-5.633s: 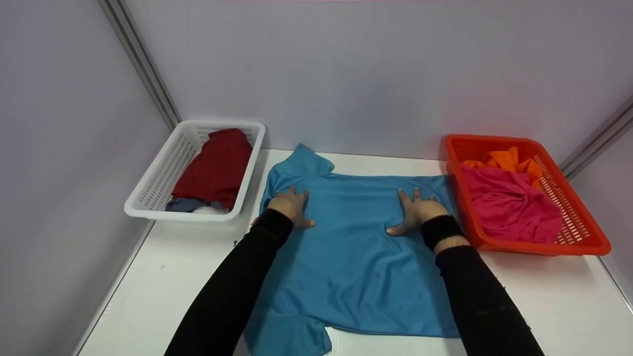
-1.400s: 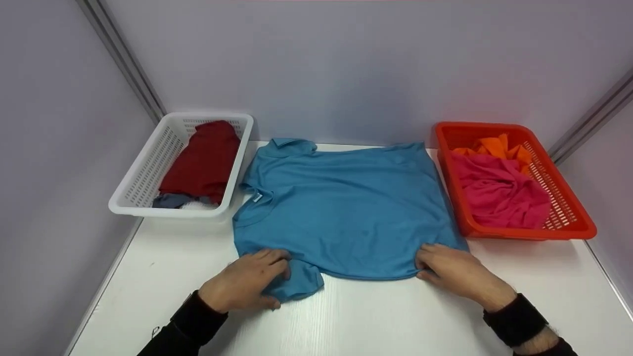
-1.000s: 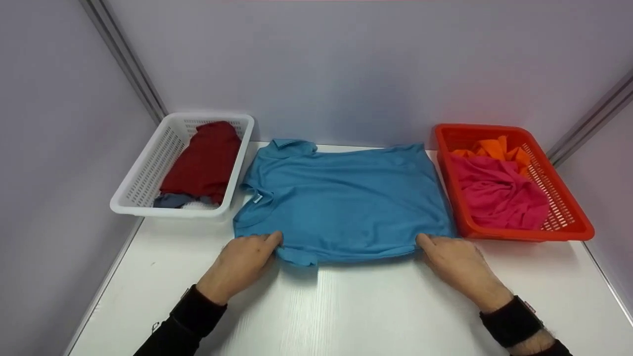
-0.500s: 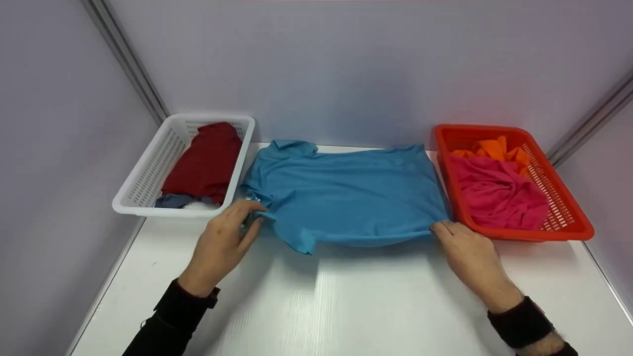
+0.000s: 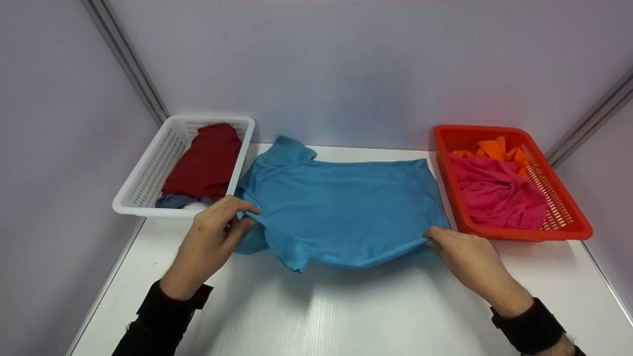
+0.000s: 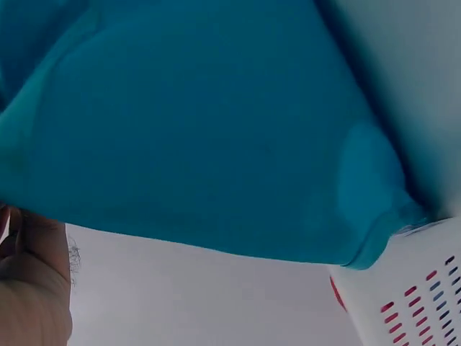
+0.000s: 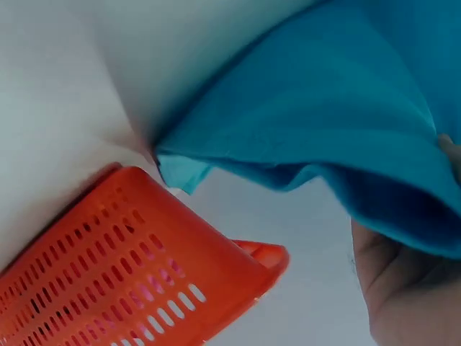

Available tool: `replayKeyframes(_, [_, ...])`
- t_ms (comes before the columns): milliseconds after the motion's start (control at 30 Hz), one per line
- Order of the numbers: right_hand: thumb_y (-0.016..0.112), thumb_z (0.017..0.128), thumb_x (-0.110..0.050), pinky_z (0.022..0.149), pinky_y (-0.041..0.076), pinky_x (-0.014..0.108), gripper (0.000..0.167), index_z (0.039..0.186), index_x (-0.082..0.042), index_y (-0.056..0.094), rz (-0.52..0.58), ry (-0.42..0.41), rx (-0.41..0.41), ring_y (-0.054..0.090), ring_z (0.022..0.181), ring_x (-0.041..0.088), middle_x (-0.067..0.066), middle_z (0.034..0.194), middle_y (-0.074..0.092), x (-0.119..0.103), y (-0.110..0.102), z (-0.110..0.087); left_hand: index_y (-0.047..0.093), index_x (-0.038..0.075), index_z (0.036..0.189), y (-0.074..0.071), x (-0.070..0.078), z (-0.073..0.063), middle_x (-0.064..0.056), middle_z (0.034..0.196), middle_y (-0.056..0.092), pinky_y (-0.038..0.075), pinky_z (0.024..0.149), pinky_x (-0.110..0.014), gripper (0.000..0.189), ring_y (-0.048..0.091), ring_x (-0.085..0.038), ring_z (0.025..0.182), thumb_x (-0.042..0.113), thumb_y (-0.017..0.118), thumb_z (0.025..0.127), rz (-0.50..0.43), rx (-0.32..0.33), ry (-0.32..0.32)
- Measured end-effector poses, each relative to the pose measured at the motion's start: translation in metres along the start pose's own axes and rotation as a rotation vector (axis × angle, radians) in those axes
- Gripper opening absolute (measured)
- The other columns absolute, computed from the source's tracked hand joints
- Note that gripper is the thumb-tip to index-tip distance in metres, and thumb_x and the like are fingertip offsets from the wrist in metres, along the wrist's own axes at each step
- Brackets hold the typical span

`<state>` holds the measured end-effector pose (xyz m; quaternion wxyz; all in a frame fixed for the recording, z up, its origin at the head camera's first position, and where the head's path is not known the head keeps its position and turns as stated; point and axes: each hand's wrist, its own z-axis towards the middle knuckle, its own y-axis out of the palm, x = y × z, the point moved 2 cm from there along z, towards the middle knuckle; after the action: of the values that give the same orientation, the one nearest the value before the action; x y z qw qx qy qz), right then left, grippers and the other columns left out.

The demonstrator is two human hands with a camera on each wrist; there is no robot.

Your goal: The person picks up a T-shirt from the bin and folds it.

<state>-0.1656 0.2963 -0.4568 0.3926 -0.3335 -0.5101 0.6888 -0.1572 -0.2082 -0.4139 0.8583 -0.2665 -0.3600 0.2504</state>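
Note:
A blue T-shirt [image 5: 351,207] spans the middle of the head view, its near edge lifted off the white table and sagging between my hands. My left hand [image 5: 210,237] pinches it at the shoulder side, thumb and fingers around a fold. At the hem corner my right hand [image 5: 474,262] pinches the other end of that edge. One sleeve hangs down near the left hand; the other points at the back wall. In the left wrist view the shirt [image 6: 209,137] fills most of the frame. The right wrist view shows the shirt's hem [image 7: 310,155] hanging in an open fold by the fingers.
A white basket [image 5: 123,200] with a dark red garment [image 5: 205,163] and a grey-blue cloth stands at the back left. Opposite it, a red basket [image 5: 576,232] holds a pink garment [image 5: 504,193] and an orange one [image 5: 499,151]. Walls bound the table behind and at both sides.
Earlier my hands lay spread on the shirt, then took its near edge. The left grip has shifted from the sleeve towards the shoulder; the edge is raised and the far side has slid nearer.

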Motion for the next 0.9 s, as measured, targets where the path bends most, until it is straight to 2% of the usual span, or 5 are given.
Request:
replayKeyframes(267, [0.095,0.095,-0.005,0.095,0.074,0.06,0.044,0.134,-0.005,0.074,-0.029,0.035,-0.145,0.081,0.108,0.036,0.019,0.123,0.083,0.005,-0.008,0.011,0.08,0.008,0.128,0.009,-0.013,0.016,-0.009,0.118,0.082,0.068,0.085,-0.036,0.021,0.072,-0.017,0.096,0.015,0.083,0.109,0.109,-0.079,-0.151])
replayKeyframes(400, [0.1,0.084,0.004,0.095,0.074,0.062,0.057,0.134,0.001,0.074,-0.12,0.005,-0.133,0.077,0.112,0.043,0.025,0.123,0.079,0.008,-0.001,0.021,0.078,0.007,0.129,0.022,-0.023,0.029,-0.015,0.121,0.084,0.074,0.098,-0.052,0.021,0.083,-0.03,0.109,0.02,0.08,0.113,0.187,-0.146,-0.212])
replayKeyframes(633, [0.101,0.082,0.007,0.081,0.074,0.053,0.044,0.116,0.002,0.073,-0.193,-0.068,-0.052,0.073,0.093,0.039,0.022,0.101,0.074,0.007,0.015,0.04,0.074,0.006,0.117,0.052,-0.031,0.052,-0.019,0.096,0.082,0.073,0.071,-0.055,0.018,0.084,-0.037,0.084,0.02,0.082,0.112,0.564,-0.236,-0.148])
replayKeyframes(733, [0.101,0.083,0.006,0.082,0.075,0.053,0.041,0.114,0.003,0.074,-0.209,-0.077,-0.044,0.073,0.092,0.039,0.023,0.1,0.076,0.006,0.022,0.046,0.073,0.006,0.112,0.064,-0.037,0.059,-0.017,0.085,0.077,0.07,0.064,-0.052,0.009,0.082,-0.036,0.078,0.01,0.081,0.111,0.704,-0.275,-0.124])
replayKeyframes(900, [0.1,0.087,0.005,0.08,0.075,0.052,0.035,0.114,0.004,0.077,-0.253,-0.034,-0.06,0.073,0.091,0.039,0.025,0.101,0.076,0.003,0.035,0.051,0.074,0.008,0.118,0.08,-0.042,0.063,-0.016,0.095,0.082,0.068,0.064,-0.051,0.023,0.083,-0.038,0.085,-0.008,0.077,0.102,0.822,-0.23,-0.077])
